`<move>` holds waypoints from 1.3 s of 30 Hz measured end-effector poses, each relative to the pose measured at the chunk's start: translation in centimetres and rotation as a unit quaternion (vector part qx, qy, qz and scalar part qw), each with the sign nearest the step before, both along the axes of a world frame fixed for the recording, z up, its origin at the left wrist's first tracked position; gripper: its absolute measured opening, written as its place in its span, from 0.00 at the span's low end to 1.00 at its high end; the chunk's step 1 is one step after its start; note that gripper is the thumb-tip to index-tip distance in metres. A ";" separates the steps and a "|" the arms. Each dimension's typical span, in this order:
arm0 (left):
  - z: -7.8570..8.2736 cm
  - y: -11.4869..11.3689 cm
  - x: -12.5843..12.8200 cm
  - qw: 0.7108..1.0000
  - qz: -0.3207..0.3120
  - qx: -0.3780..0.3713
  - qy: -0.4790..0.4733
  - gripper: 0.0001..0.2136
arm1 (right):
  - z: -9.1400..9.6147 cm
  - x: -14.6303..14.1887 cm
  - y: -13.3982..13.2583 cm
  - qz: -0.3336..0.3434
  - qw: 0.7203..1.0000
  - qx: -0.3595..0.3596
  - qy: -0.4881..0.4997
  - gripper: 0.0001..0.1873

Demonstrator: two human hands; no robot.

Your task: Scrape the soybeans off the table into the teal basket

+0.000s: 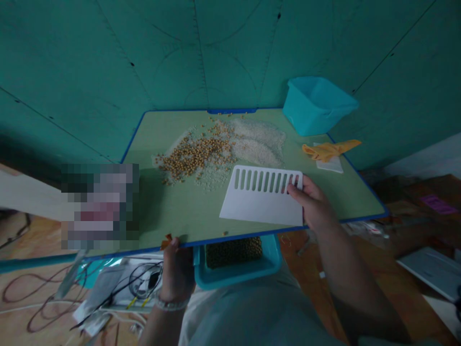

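My right hand [315, 202] grips the right end of a white slotted plastic scraper [257, 206], thumb on top, low over the front part of the table. Left of and beyond the scraper lies a spread of tan soybeans [194, 156], partly mixed with small white grains. To their right is a heap of white rice-like grains [257, 139]. My left hand [176, 269] is at the front table edge, its thumb over the rim beside an orange-brown scrap [166, 241]; its other fingers are hidden. A turquoise basin [237, 279] holding beans sits below the edge, near my lap.
An upright turquoise bin [317, 113] stands at the table's back right corner. In front of it, an orange cloth [329, 150] lies over a white piece [333, 165]. A green wall [230, 57] rises behind the table. Cables [39, 298] run across the floor at left.
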State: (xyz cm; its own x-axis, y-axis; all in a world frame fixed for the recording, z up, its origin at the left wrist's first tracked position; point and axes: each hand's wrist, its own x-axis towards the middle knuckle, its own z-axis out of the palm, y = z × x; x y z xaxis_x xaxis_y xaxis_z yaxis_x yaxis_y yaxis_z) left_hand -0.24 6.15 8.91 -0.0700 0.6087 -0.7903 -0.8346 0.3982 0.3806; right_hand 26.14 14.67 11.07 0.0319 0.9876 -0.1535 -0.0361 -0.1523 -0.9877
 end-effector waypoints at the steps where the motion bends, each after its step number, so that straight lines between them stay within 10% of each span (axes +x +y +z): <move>1: 0.2 0.1 0.1 1.000 0.010 -0.003 0.001 0.10 | 0.0 -0.1 0.0 0.008 1.000 -0.001 0.001 0.12; 32: 1.4 -1.5 -3.3 0.999 -0.032 -0.011 -0.021 0.16 | 1.0 0.5 -0.4 -0.078 0.996 -0.011 0.045 0.12; 39: 0.8 -0.5 -2.3 0.996 0.006 0.051 0.074 0.01 | 1.2 0.2 -0.4 -0.099 0.993 -0.018 0.054 0.14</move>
State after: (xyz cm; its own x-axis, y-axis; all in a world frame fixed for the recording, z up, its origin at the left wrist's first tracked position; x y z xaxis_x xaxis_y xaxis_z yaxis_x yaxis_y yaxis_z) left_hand -2.55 5.67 9.74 -0.1882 0.6833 -0.7054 -0.7714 0.3417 0.5368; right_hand 26.39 14.27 12.27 0.2062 0.9575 -0.2015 -0.1741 -0.1667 -0.9705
